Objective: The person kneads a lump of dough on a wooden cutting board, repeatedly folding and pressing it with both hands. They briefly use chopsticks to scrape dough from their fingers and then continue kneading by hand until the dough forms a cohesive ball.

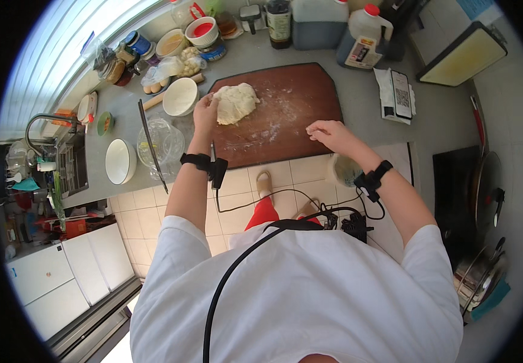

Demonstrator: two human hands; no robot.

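Note:
A rough lump of pale dough (236, 103) lies on the left part of a reddish-brown cutting board (298, 104) dusted with flour. My left hand (205, 111) is at the dough's left edge, fingers bent; whether it grips the dough cannot be told. Over the board's right front part hovers my right hand (326, 132), fingers curled loosely together, with nothing plainly in it. Just left of my left hand stands a white bowl (180, 97) with a whitish residue inside. Behind that bowl a wooden rolling pin (154, 102) shows in part.
Chopsticks (149, 138) lie across a clear glass bowl (164, 143), beside another white bowl (120, 161). Eggs (156, 86), garlic and jars stand at the back left. Large bottles (365, 38) stand behind the board, a phone (402, 95) at right. Cables hang before me.

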